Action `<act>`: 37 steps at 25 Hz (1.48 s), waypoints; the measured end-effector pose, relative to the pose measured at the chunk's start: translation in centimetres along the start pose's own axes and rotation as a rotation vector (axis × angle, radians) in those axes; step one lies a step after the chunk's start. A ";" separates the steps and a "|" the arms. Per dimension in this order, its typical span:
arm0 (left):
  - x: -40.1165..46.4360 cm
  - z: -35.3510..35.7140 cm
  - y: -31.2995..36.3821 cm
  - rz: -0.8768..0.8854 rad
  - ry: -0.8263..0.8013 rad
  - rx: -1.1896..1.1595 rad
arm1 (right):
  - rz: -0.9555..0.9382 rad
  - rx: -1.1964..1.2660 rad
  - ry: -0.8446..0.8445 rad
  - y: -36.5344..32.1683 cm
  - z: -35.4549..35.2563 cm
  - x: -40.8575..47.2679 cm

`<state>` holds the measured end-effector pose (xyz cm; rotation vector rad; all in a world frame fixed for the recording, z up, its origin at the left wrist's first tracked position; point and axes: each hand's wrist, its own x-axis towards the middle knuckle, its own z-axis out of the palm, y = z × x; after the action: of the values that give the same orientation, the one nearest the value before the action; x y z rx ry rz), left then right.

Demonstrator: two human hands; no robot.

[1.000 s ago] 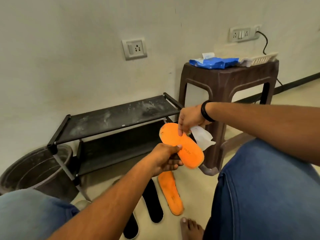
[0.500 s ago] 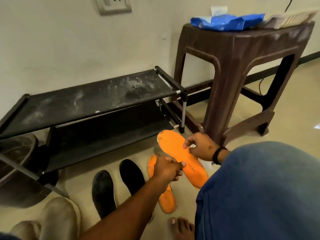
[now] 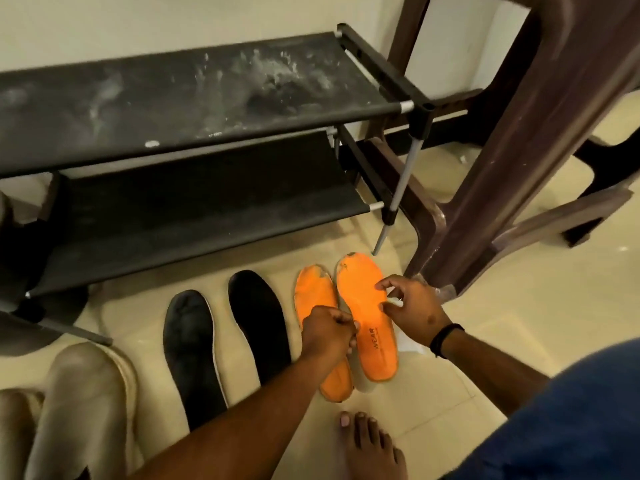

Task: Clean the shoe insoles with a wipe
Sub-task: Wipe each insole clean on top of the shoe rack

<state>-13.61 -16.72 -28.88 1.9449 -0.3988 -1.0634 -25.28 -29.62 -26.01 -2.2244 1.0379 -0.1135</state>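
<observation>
1. Bottom centre of frame: a bare foot (image 3: 372, 445) on the tiled floor, just below the insoles; a blue-clad knee fills the lower right corner.
2. Centre: left hand (image 3: 327, 332) curled, pinching the inner edge of the orange insole (image 3: 369, 313). Right hand (image 3: 414, 306) has its fingertips on the outer edge, with the white wipe (image 3: 408, 342) tucked under the palm. Judgement: the two-sided hold steers the insole down flat into the row.
3. It lies just beside the second orange insole (image 3: 317, 296), which the left hand partly covers. Two black insoles (image 3: 258, 318) lie left of centre, a beige pair at lower left; probably still to wipe.
4. Upper half: dusty black shoe rack (image 3: 194, 98). Upper right: brown stool leg (image 3: 485, 188), close to the right hand, so it crowds any outward reach.
</observation>
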 end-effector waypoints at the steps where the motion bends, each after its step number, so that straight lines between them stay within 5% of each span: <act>1: 0.2 0.3 -0.4 -0.005 -0.002 0.018 | 0.016 0.000 -0.020 0.4 0.4 0.0; 8: 1.7 2.3 -1.6 -0.053 0.056 0.063 | 0.053 -0.069 -0.095 1.7 1.2 0.4; 14: 2.5 2.5 -2.0 -0.097 0.050 0.035 | 0.106 -0.097 0.077 1.6 1.3 0.2; 24: 2.1 1.8 -2.8 -0.002 0.045 0.102 | 0.037 -0.084 0.085 0.5 1.7 0.4; 31: -0.3 -3.4 3.7 0.230 -0.310 0.120 | -0.178 0.099 0.016 -7.4 -3.3 2.6; 37: -5.6 -10.6 12.7 0.457 -0.275 0.157 | -0.390 0.222 -0.036 -19.5 -10.7 1.6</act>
<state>-6.86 -14.92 -12.87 1.7214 -1.0516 -1.0143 -15.18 -27.57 -6.22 -2.1858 0.5315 -0.3406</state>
